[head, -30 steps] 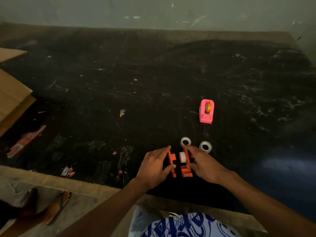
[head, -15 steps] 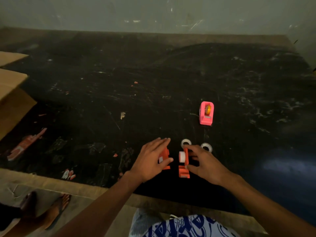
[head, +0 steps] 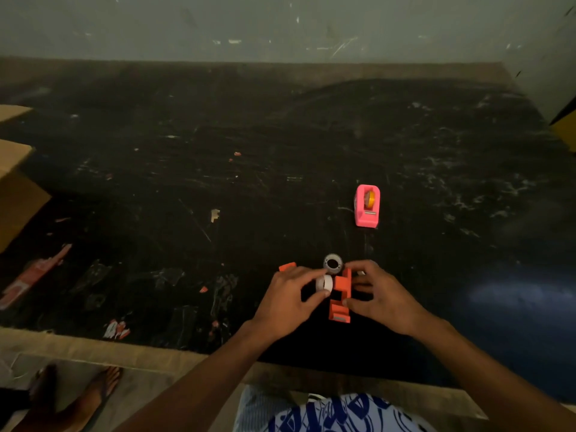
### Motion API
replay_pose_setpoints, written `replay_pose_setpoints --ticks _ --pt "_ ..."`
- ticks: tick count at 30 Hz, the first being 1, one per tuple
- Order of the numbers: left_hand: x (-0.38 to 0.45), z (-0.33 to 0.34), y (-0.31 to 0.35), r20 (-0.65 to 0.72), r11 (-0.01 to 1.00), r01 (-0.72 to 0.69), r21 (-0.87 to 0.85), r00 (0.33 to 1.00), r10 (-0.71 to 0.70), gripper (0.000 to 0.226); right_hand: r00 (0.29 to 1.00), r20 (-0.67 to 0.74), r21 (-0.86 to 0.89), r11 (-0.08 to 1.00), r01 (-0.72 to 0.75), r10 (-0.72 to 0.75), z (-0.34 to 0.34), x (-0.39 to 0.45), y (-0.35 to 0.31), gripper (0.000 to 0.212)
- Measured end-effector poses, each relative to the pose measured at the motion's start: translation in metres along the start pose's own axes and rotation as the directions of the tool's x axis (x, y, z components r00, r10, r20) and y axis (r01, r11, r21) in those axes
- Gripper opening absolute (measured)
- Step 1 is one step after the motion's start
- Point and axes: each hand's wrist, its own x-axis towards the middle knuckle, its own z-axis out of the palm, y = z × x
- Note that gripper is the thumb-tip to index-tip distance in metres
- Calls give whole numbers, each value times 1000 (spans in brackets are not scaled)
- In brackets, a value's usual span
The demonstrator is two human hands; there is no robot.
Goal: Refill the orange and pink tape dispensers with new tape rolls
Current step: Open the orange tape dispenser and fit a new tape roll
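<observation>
Room is ample: black tabletop (head: 218, 169) lies mostly bare toward the wall, and we work just inside its near edge. Our left hand (head: 288, 302) pinches a white spool (head: 324, 283) between thumb and forefinger; right hand (head: 385, 299) grips the opened orange dispenser body (head: 341, 296). Its detached side piece (head: 287, 266) lies just left. A tape roll (head: 333, 263) sits just beyond our fingers. Pink dispenser (head: 367, 206) stands upright farther back. Cardboard box (head: 15, 188) sits far left.

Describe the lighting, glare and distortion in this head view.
Head view: dim overall, the black table swallowing detail; a bluish glare patch at right; wide-angle bending at the edges; the pink dispenser reads clearly, the hands slightly soft.
</observation>
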Motion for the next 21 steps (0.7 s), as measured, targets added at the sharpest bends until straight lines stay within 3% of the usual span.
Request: replay_pose_setpoints --ticks 4,10,13,17,21 --pt "7 2 5 150 916 -118 384 987 65 44 997 -53 15 998 -63 64 -10 0 8 65" --pt "17 23 13 328 849 -215 484 943 52 47 991 -128 70 997 -40 49 -8 -4 15 69" --pt "18 23 13 313 865 -186 466 949 35 49 988 -149 82 996 -27 39 -9 -7 19 68" --pt "26 17 16 158 915 -33 402 987 -34 49 983 -181 92 996 0 17 -14 -9 20 68" --pt "49 20 18 138 881 49 471 982 -128 56 981 -192 86 996 16 1 -20 -7 17 71"
